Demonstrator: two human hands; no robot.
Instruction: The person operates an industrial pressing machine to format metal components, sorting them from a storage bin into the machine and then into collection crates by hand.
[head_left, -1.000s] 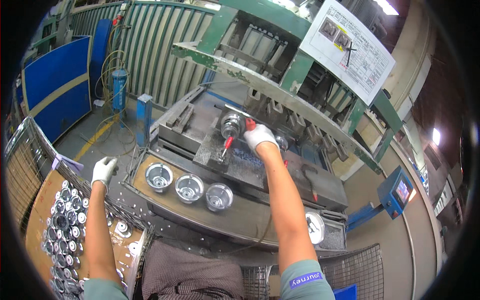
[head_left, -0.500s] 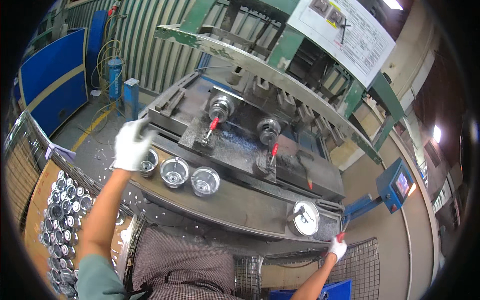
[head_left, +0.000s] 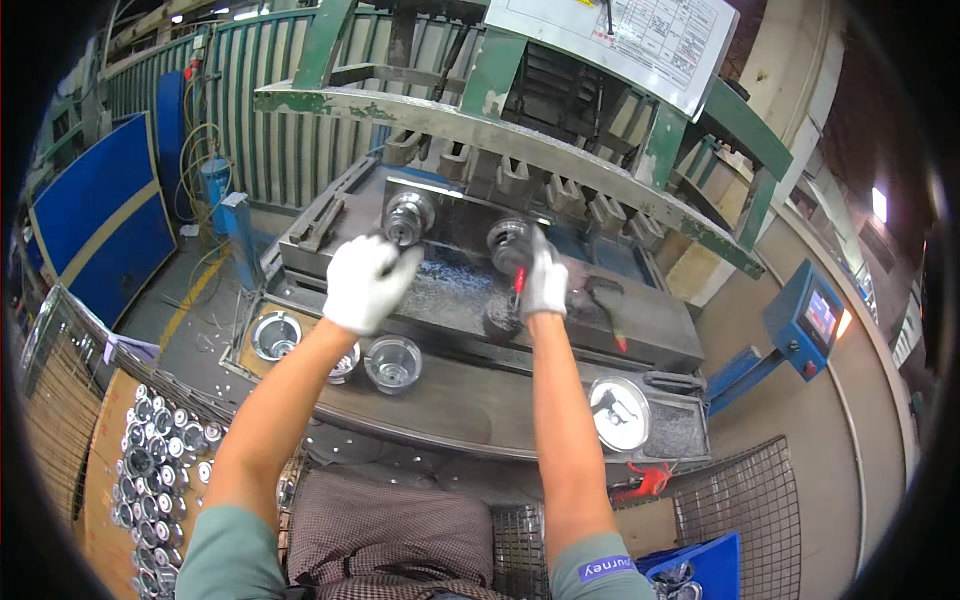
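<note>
My left hand (head_left: 365,283), in a white glove, is at the left round metal fixture (head_left: 408,218) of the machine. Its fingers curl over the spot in front of that fixture, and whatever they hold is hidden. My right hand (head_left: 545,280), gloved too, reaches to the right round fixture (head_left: 508,243), right beside a red clamp handle (head_left: 519,280). Motion smears its fingers, so its grip does not show. On the ledge below my left hand stand several cup-shaped metal parts (head_left: 393,363), one partly behind my forearm.
A white round container (head_left: 632,424) with a dark-handled tool stands on the ledge's right. Below hangs a red tool (head_left: 652,480). Many metal parts (head_left: 150,480) fill the left bin. A green machine frame (head_left: 490,75) crosses above; a blue screen box (head_left: 805,315) stands right.
My right hand has let go of the red tool and moved up left to the right fixture. My left hand has moved right, from above the metal cups to the left fixture. The view has shifted.
</note>
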